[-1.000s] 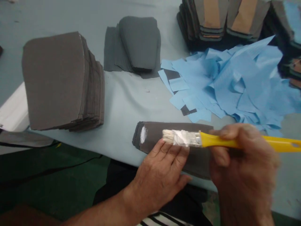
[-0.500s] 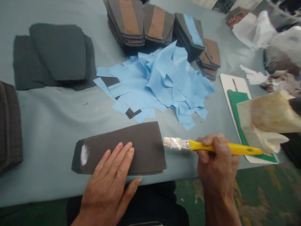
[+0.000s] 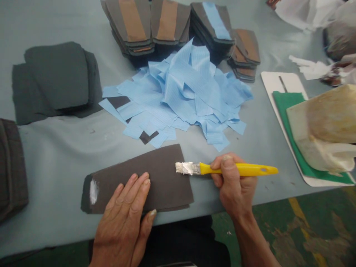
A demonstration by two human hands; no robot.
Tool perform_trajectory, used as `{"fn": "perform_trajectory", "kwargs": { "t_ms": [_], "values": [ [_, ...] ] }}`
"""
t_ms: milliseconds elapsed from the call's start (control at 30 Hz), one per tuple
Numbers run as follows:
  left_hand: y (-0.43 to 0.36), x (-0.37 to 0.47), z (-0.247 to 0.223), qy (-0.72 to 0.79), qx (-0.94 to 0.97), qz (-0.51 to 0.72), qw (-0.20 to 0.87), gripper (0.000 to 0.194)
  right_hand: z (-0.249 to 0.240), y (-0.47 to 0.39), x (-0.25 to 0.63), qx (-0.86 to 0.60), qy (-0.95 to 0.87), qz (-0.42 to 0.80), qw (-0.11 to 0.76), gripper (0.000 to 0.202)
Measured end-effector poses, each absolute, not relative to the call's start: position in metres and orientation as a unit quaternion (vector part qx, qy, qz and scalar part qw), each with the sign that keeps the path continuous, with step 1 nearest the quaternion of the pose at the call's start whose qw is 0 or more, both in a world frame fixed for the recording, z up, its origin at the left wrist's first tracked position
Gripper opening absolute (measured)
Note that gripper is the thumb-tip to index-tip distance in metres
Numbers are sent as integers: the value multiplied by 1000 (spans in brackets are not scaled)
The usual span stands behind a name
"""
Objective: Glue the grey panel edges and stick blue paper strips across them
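**Glue on one end, brush at the other**

Broadly, the grey-blue table (image 3: 55,155) carries the whole spread: a heap of blue paper strips (image 3: 183,96) in the middle, stacks of dark pieces with tan and blue bands (image 3: 155,26) behind it, and flat grey fabric stacks (image 3: 55,78) to the left. At the near edge lies the dark fabric piece (image 3: 164,174), flat and lengthwise. Its left end bears one white glue patch (image 3: 94,191); the rest of its surface looks bare, so I judge the gluing only begun. The left hand (image 3: 125,218) rests palm down on the piece, fingers straight and close together, pinning it. The right hand (image 3: 236,185) is curled around the yellow-handled brush (image 3: 222,169), thumb on top, with the white-laden bristles touching the piece's right edge. A crusted glue container (image 3: 325,126) stands on a green-and-white board (image 3: 283,104) to the right.
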State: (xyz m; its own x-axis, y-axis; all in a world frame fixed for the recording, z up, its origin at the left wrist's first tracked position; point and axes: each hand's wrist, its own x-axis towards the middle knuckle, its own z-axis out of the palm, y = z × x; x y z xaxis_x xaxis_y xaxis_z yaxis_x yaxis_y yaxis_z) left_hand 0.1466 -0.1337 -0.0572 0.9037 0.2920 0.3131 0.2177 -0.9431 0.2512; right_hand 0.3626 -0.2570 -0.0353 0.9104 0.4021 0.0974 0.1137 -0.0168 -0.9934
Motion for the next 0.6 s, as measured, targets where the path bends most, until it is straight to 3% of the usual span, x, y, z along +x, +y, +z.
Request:
{"fn": "perform_trajectory", "kwargs": {
  "t_ms": [600],
  "values": [
    [-132, 146, -57, 118, 970, 190, 92, 59, -36, -260, 364, -717, -187, 80, 667, 51]
  ]
}}
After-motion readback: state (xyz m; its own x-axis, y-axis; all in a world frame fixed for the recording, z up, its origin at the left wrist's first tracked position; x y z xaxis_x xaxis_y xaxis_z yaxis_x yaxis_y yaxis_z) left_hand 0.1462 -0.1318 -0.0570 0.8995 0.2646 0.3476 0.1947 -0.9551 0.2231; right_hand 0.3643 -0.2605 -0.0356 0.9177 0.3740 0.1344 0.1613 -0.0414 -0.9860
